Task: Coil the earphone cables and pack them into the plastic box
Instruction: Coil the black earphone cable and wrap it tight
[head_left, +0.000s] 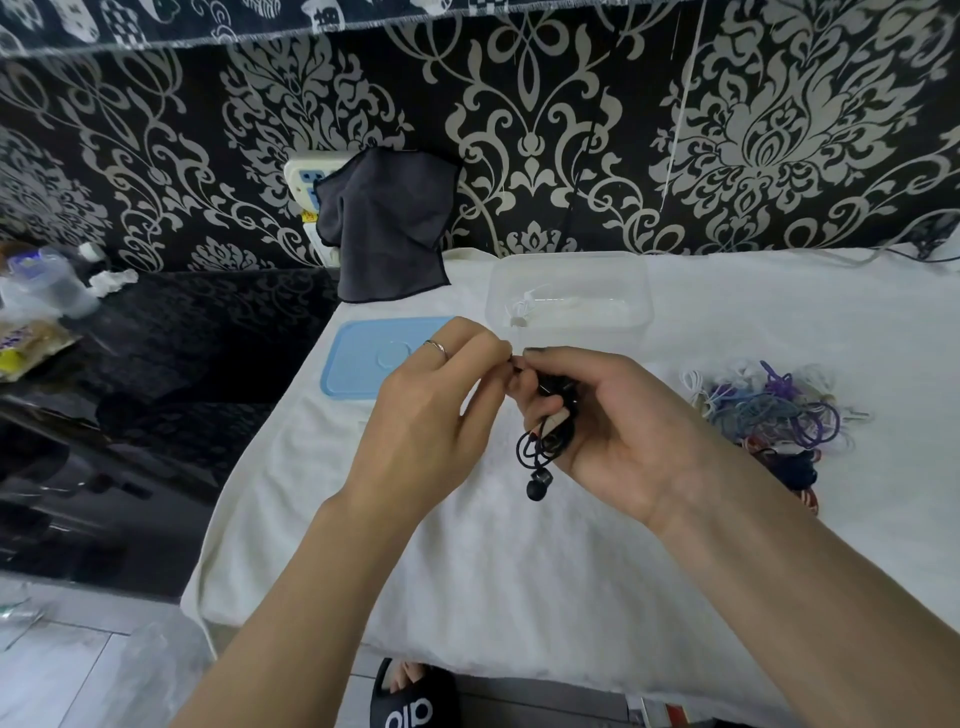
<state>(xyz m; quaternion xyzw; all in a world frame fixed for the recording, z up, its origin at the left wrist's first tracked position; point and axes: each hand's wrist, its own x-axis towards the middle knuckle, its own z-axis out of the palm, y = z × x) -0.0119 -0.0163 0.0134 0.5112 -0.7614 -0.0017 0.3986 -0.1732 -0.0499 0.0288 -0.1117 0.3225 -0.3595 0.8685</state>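
My right hand (602, 431) holds a black earphone cable (545, 441) wound in loops around its fingers, and one earbud dangles below the palm. My left hand (431, 410), with a ring on one finger, pinches the free end of that cable just above the right fingers. Behind the hands stands a clear plastic box (641, 291) with a coiled white earphone inside. Its light blue lid (358, 364) lies flat to the left. A tangled pile of purple, blue, white and dark earphones (769, 410) lies to the right of my right hand.
The white cloth-covered table (519, 582) ends at the left, beside a dark glossy counter (156, 374) with bottles and packets. A dark grey cloth (389, 228) hangs on the patterned wall over a power strip. A sandalled foot shows under the front edge.
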